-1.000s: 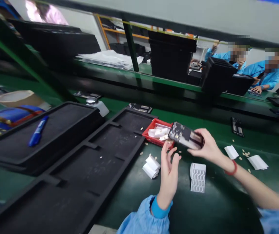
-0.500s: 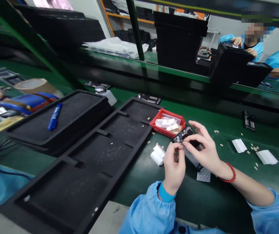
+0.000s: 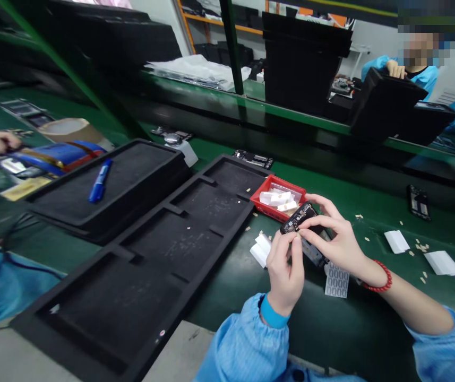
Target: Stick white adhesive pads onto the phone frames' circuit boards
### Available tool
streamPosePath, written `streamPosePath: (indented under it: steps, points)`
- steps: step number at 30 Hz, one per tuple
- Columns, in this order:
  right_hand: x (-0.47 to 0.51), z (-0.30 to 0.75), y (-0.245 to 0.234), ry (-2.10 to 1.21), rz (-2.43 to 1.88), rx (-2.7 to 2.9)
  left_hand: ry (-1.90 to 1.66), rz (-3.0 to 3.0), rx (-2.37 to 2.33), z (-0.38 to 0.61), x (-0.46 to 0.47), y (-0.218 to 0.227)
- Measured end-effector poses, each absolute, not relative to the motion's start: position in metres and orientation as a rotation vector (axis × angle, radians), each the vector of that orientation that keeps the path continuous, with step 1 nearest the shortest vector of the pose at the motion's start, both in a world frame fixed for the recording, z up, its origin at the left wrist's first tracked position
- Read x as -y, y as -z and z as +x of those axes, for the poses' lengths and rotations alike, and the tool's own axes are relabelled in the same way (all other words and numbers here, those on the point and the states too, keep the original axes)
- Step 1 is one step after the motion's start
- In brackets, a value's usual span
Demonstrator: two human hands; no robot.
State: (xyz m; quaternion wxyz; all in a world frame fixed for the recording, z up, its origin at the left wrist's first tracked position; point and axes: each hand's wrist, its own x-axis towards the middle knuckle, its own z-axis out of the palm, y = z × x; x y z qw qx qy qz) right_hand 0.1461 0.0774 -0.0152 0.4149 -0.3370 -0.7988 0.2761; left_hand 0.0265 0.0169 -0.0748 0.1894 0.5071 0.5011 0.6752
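An opened phone (image 3: 298, 218) with its circuit board showing is held tilted above the green bench. My left hand (image 3: 286, 269) is closed at its near left edge, thumb and fingertips pinched together. My right hand (image 3: 337, 240) grips the phone from the right, with thumb and forefinger meeting the left fingertips at the board. Anything small between the fingertips is hidden. Just beyond the phone sits a red bin (image 3: 278, 197) holding white folded papers and small tan pieces. A printed sticker sheet (image 3: 337, 281) lies below my right hand, and a white paper (image 3: 260, 251) beside my left.
A long black compartment tray (image 3: 131, 302) fills the left side. Behind it, a blue marker (image 3: 100, 180) rests on a black box (image 3: 139, 159). More white papers (image 3: 396, 242) and another opened phone (image 3: 419, 202) lie right. A co-worker's hand (image 3: 6, 140) is at far left.
The view has swung slightly left, shifting the bench to the right in the picture. Both hands stay at the phone with fingertips close together. The co-worker's hand at far left shows more.
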Motion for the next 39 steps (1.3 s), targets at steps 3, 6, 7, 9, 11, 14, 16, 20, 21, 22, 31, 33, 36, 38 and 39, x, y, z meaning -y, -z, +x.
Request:
streamPosePath:
  steps: [3, 6, 7, 9, 11, 14, 16, 20, 21, 22, 31, 33, 36, 38, 39]
  points:
    - [-0.080, 0.146, 0.012, -0.720, -0.819, 2.063, -1.926, 1.500, -1.411, 0.025, -0.018, 0.073]
    - [-0.080, 0.144, 0.014, -0.624, -0.774, 2.155, -1.939, 1.525, -1.411, 0.025, -0.019, 0.072]
    - [-0.079, 0.144, 0.015, -0.581, -0.759, 2.185, -1.940, 1.524, -1.409, 0.025, -0.019, 0.072]
    - [-0.077, 0.142, 0.017, -0.501, -0.729, 2.219, -1.942, 1.506, -1.405, 0.025, -0.019, 0.071]
    - [-0.073, 0.143, 0.016, -0.474, -0.704, 2.219, -1.948, 1.442, -1.415, 0.025, -0.019, 0.072]
    - [-0.075, 0.145, 0.007, -0.580, -0.689, 2.175, -1.979, 1.265, -1.450, 0.023, -0.020, 0.073]
    - [-0.089, 0.146, 0.000, -0.664, -0.752, 2.084, -2.034, 1.113, -1.468, 0.020, -0.021, 0.074]
    - [-0.145, 0.132, -0.005, -0.742, -0.899, 2.034, -2.237, 0.756, -1.494, 0.014, -0.027, 0.077]
    - [-0.160, 0.125, -0.003, -0.761, -0.905, 2.081, -2.280, 0.671, -1.496, 0.012, -0.028, 0.078]
    - [-0.174, 0.119, 0.000, -0.783, -0.907, 2.136, -2.314, 0.598, -1.494, 0.011, -0.030, 0.078]
    - [-0.194, 0.113, 0.009, -0.862, -0.939, 2.269, -2.237, 0.443, -1.424, 0.014, -0.029, 0.073]
    - [-0.178, 0.124, 0.002, -0.844, -0.952, 2.197, -2.197, 0.456, -1.400, 0.018, -0.027, 0.071]
    - [-0.139, 0.144, -0.011, -0.782, -0.990, 2.034, -2.057, 0.559, -1.283, 0.026, -0.023, 0.067]
    - [-0.108, 0.155, -0.016, -0.702, -0.995, 1.918, -1.937, 0.681, -1.219, 0.031, -0.019, 0.064]
    - [-0.093, 0.159, -0.018, -0.664, -0.991, 1.883, -1.894, 0.746, -1.216, 0.033, -0.017, 0.063]
